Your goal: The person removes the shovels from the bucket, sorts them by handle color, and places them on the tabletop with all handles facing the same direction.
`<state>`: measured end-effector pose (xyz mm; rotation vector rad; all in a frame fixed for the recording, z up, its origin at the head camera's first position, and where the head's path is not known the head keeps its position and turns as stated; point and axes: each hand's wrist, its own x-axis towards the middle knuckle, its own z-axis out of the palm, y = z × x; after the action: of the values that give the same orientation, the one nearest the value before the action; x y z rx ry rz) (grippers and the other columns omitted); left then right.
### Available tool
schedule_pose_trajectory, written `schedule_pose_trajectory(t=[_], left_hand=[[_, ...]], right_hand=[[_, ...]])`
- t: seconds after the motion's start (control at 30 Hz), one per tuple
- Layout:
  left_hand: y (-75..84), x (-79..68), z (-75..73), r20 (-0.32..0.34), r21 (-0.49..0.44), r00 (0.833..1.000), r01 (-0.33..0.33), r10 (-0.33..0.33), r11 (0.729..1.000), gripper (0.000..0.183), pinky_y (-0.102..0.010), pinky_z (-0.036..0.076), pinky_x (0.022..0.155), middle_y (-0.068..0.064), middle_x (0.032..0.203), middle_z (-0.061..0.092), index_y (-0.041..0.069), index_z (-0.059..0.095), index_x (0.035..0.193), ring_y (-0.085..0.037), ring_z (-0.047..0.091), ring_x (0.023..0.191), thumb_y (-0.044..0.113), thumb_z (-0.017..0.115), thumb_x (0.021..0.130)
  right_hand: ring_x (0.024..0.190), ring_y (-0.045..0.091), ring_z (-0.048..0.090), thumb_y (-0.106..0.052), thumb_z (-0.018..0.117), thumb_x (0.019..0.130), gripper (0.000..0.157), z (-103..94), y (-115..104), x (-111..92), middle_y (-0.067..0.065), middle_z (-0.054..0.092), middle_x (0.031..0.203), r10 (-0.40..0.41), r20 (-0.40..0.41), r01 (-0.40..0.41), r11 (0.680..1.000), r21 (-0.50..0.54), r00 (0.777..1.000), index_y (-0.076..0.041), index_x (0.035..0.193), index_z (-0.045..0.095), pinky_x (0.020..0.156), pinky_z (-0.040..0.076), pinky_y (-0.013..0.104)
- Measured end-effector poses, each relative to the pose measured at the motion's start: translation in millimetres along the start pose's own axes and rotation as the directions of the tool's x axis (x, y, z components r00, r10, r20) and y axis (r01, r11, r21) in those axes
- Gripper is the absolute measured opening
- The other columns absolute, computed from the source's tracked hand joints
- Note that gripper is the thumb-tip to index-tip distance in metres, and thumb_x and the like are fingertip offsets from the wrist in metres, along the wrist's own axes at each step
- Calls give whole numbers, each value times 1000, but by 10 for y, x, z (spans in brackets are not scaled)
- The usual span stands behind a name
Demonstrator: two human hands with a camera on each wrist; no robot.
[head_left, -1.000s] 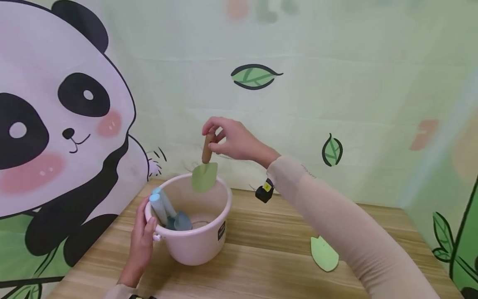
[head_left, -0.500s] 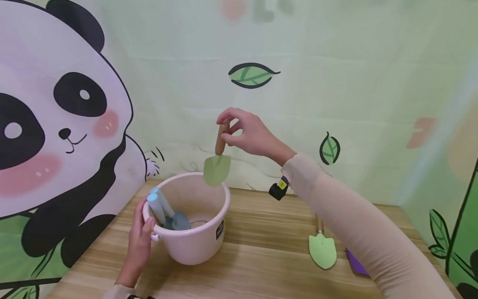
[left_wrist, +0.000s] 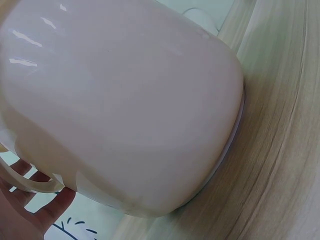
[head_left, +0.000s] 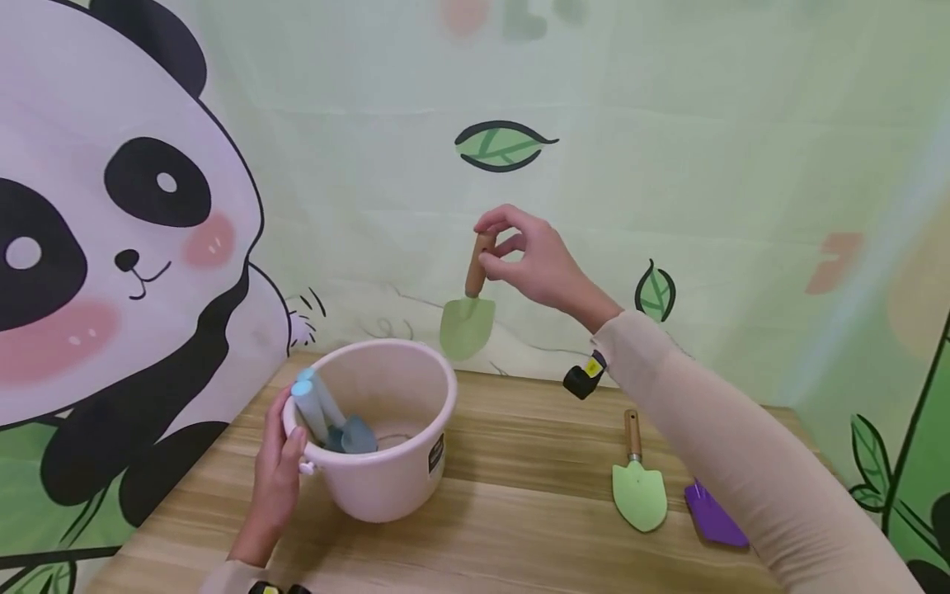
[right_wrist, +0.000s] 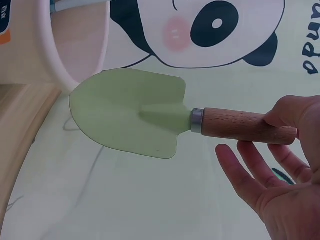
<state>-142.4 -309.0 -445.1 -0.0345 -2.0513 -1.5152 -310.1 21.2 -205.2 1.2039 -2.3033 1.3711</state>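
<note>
My right hand (head_left: 538, 260) pinches the top of the wooden handle of a green garden trowel (head_left: 467, 328), whose blade hangs down just beyond the right rim of a pale pink bucket (head_left: 386, 487). In the right wrist view the trowel (right_wrist: 130, 112) shows whole, its handle between thumb and fingertips. My left hand (head_left: 278, 470) holds the bucket's left rim, thumb outside. Inside the bucket, two tools with light blue handles (head_left: 310, 406) lean on the left wall; a grey-blue blade (head_left: 359, 436) shows at their lower end. The left wrist view shows fingers (left_wrist: 56, 207) at the bucket's rim.
A second green trowel (head_left: 640, 495) lies on the wooden table (head_left: 519, 528), right of the bucket. Beside it is a purple blade (head_left: 714, 516), partly hidden under my right sleeve. A printed panda backdrop (head_left: 356, 206) stands close behind the table.
My right hand has carried the trowel up and rightward, from over the bucket's opening to past its rim. The arm's shift uncovers the second trowel and the purple blade. The left hand stays put.
</note>
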Motion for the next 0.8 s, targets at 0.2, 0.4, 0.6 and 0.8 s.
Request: schedule_pose_trajectory(t=[0.2, 0.4, 0.6, 0.8], left_hand=[[20, 4, 9, 2, 4, 1000, 7, -7, 1000, 54, -11, 35, 104, -1, 157, 37, 23, 28, 162, -8, 40, 133, 20, 38, 108], [16, 1, 13, -11, 0, 1000, 8, -8, 1000, 55, -12, 36, 103, 3, 155, 37, 23, 29, 161, -10, 41, 132, 21, 38, 107], [9, -4, 15, -11, -9, 1000, 7, -7, 1000, 55, -12, 36, 103, 4, 155, 37, 23, 30, 161, -10, 41, 132, 21, 38, 107], [22, -6, 28, -10, -26, 1000, -2, 1, 1000, 55, -12, 36, 103, -1, 156, 37, 21, 30, 161, -10, 41, 132, 20, 39, 107]], right_hand=[[96, 20, 68, -10, 66, 94, 30, -126, 125, -120, 1, 62, 121, 40, -22, -40, 999, -8, 999, -14, 123, 64, 74, 56, 38], [94, 21, 69, -8, 65, 93, 30, -232, 254, -234, 4, 61, 118, 72, -43, -73, 997, -23, 996, -13, 122, 63, 66, 51, 36], [96, 21, 67, -10, 65, 93, 30, -305, 367, -347, 3, 61, 118, 111, -74, -115, 992, -45, 991, -14, 122, 64, 68, 50, 37], [97, 23, 66, -11, 65, 92, 31, -368, 503, -462, 3, 61, 119, 138, -108, -145, 988, -60, 984, -15, 123, 64, 71, 51, 40]])
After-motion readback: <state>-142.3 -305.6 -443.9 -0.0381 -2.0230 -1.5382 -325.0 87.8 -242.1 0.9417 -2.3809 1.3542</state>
